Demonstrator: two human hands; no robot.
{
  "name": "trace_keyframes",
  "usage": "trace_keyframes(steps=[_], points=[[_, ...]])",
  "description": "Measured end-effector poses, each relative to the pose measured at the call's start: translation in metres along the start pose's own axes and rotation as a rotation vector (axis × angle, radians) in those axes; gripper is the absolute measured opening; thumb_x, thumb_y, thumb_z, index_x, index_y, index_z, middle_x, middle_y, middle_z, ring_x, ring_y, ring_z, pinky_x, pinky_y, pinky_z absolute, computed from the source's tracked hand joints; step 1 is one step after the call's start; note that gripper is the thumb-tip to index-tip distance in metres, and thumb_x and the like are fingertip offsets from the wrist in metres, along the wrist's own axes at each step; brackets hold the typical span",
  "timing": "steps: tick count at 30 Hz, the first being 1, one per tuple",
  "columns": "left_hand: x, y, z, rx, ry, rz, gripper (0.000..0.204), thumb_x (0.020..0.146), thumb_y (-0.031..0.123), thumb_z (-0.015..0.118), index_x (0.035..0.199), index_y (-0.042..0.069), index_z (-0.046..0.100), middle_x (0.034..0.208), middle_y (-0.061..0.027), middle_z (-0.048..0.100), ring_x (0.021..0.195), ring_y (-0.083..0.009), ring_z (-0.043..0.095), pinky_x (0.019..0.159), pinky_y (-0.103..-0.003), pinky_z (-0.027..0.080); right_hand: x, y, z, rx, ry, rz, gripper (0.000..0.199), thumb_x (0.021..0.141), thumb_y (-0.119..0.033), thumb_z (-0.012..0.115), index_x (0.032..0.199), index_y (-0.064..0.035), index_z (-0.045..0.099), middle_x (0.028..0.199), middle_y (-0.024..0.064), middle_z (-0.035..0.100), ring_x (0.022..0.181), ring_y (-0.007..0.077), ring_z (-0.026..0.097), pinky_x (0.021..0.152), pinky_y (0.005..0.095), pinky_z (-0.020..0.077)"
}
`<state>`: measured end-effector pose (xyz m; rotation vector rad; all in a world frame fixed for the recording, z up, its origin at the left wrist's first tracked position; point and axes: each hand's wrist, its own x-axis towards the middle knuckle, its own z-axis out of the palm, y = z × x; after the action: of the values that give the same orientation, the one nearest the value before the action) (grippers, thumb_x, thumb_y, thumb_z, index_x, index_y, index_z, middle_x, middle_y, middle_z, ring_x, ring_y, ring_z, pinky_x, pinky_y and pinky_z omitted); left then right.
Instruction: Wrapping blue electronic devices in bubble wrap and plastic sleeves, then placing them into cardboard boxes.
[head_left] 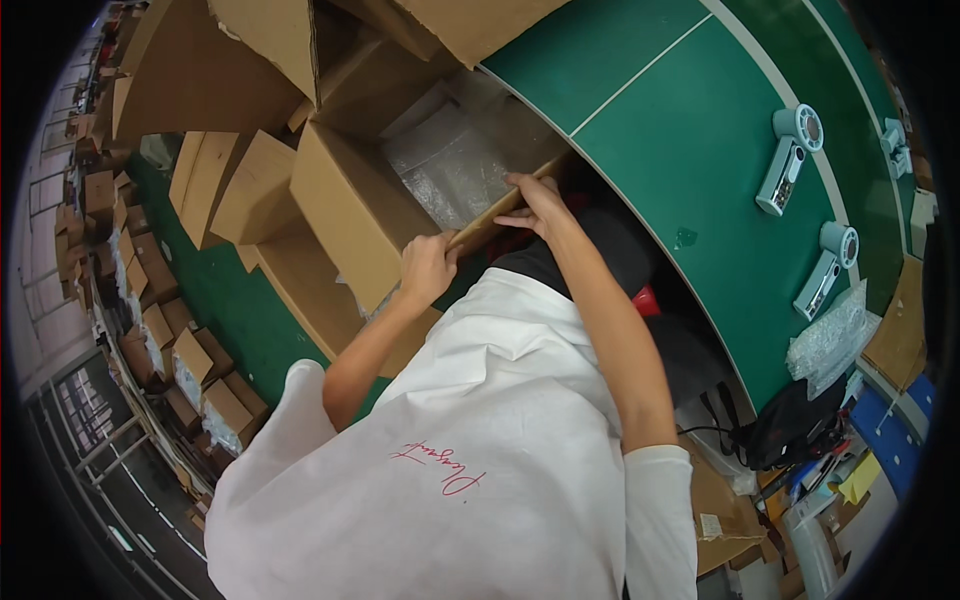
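An open cardboard box [345, 210] stands before me at the left of the green table [640, 130]. Clear plastic wrap [445, 165] lies inside it. My left hand [428, 268] is closed on the box's near rim by its left corner. Farther right along that same rim, my right hand [540, 208] grips the edge, its fingers reaching over the cardboard and one finger stretched along the outside. The outer face of the near wall is mostly hidden from me.
Two light blue handheld fans [782, 178] lie on the table, with bubble wrap [835, 340] near its right end. A black bag [800, 425] hangs by the table's near edge. More open cartons [300, 285] crowd the left, and stacked boxes [150, 270] line the far left.
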<state>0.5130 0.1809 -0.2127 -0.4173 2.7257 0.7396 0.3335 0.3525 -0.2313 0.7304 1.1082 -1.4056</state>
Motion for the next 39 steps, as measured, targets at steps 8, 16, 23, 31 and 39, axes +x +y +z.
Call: trace_keyframes(steps=[8,16,23,31,39], points=[[0.090,-0.004,-0.029,-0.665,-0.702,-0.253,0.071,0.097,0.060,0.046,0.106,-0.007,0.070,0.107,-0.0156,0.071,0.088,-0.0249,0.067,0.077,-0.036,0.054,-0.019,0.027,-0.014,0.123,-0.004,-0.037,0.051,0.085,-0.006,0.057,0.127,0.0131,0.036,0.118,0.0302,0.048,0.092,0.0469,0.065,0.071,0.0458,0.0645],[0.244,-0.113,0.049,0.190,-0.185,-0.039,0.074,0.087,0.056,0.057,0.126,-0.006,0.058,0.128,-0.0228,0.059,0.113,-0.0335,0.060,0.097,-0.038,0.048,-0.050,0.044,-0.012,-0.025,-0.011,-0.274,0.052,0.084,-0.005,0.056,0.127,0.0141,0.035,0.113,0.0287,0.050,0.090,0.0466,0.065,0.072,0.0457,0.0643],[0.285,-0.183,0.069,0.337,0.064,-0.061,0.088,0.078,0.056,0.067,0.142,-0.001,0.046,0.144,-0.0234,0.049,0.123,-0.0349,0.054,0.104,-0.040,0.043,-0.062,0.044,-0.005,-0.021,-0.058,-0.259,0.054,0.083,-0.006,0.057,0.128,0.0130,0.034,0.118,0.0296,0.046,0.098,0.0479,0.062,0.075,0.0461,0.0639],[0.266,-0.172,0.054,-0.159,0.051,-0.214,0.092,0.081,0.052,0.069,0.153,0.007,0.033,0.152,-0.0198,0.042,0.130,-0.0294,0.051,0.107,-0.040,0.041,-0.055,0.048,-0.010,-0.001,-0.044,-0.255,0.056,0.082,-0.007,0.058,0.128,0.0123,0.034,0.123,0.0314,0.042,0.102,0.0476,0.058,0.076,0.0463,0.0637],[0.279,-0.173,0.055,-0.251,-0.174,-0.263,0.104,0.077,0.051,0.077,0.157,0.009,0.025,0.157,-0.0165,0.035,0.139,-0.0274,0.042,0.111,-0.037,0.038,-0.054,0.049,-0.006,-0.044,-0.045,-0.275,0.056,0.082,-0.008,0.059,0.128,0.0127,0.033,0.123,0.0322,0.042,0.102,0.0477,0.058,0.074,0.0470,0.0638]])
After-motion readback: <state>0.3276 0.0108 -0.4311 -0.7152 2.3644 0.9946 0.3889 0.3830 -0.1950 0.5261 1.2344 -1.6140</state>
